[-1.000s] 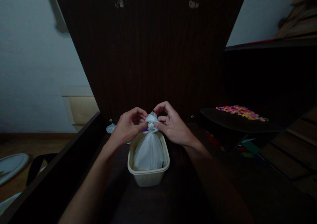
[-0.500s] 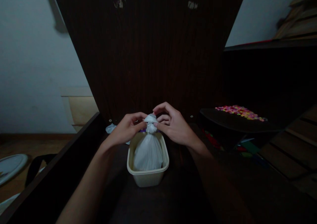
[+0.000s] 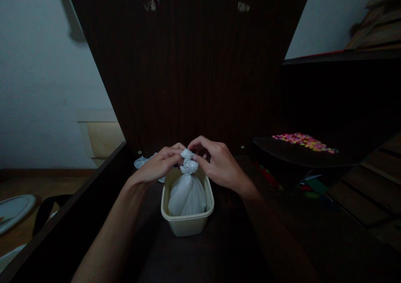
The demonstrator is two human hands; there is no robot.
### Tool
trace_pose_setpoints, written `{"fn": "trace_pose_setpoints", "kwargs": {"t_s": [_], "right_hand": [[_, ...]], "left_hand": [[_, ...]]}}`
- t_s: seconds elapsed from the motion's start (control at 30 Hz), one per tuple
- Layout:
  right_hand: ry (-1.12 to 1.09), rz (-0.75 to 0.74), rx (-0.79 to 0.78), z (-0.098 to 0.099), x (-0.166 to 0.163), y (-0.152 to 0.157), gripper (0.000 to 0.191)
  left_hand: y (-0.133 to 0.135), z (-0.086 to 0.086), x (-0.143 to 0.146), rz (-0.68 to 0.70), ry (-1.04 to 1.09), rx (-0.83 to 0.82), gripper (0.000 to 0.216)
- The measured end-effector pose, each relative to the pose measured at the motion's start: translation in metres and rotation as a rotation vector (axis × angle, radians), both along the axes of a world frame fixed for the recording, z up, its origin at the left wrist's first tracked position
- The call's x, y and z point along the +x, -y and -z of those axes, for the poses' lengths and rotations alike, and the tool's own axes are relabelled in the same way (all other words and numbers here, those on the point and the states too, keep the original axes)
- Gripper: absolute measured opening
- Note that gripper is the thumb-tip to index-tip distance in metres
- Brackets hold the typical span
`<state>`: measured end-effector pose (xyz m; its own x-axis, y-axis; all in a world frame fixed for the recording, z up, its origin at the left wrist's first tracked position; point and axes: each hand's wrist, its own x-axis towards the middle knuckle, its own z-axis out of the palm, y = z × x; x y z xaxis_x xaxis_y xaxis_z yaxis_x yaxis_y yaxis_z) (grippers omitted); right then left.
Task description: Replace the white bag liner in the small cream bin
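Note:
A white plastic bag (image 3: 188, 195) sits in a cream rectangular tub (image 3: 187, 226), its neck gathered into a knotted twist above the far rim. My left hand (image 3: 161, 162) pinches the twisted top of the bag from the left. From the right, my right hand (image 3: 217, 160) grips the same top between thumb and fingers. Both sets of fingertips almost meet around the twist. What the bag contains is hidden.
Crumpled pale plastic (image 3: 140, 162) lies behind my left hand. A tall dark wooden panel (image 3: 200, 74) rises behind the tub. To the right, a dark shelf (image 3: 266, 149) carries many small colourful pieces (image 3: 303, 142). A dark raised edge (image 3: 78, 199) runs along the left.
The bag's twisted top has tilted a little to the left and the knot sits slightly lower. My right hand has shifted slightly left and down with it; the tub is still.

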<state>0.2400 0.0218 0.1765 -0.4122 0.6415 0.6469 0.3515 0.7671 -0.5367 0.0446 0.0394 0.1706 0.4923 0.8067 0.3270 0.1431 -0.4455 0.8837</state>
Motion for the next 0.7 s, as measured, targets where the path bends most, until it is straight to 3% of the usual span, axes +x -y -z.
{"fn": "trace_pose_setpoints", "kwargs": {"t_s": [0.13,0.27,0.43,0.7], "right_hand": [[-0.067,0.044,-0.053,0.002,-0.002,-0.002,0.018],[-0.157,0.046,-0.183,0.005,-0.003,-0.005,0.016],[-0.167,-0.105,-0.352,0.008,0.0,-0.008,0.015],[-0.187,-0.425,-0.691,0.009,0.012,-0.014,0.016]], "left_hand": [[0.0,-0.004,-0.002,-0.053,-0.081,0.056,0.015],[0.002,-0.007,-0.002,-0.176,0.005,-0.009,0.018],[0.001,-0.004,0.0,-0.164,0.14,-0.011,0.029],[0.0,0.003,0.002,0.002,0.18,-0.097,0.034]]}}
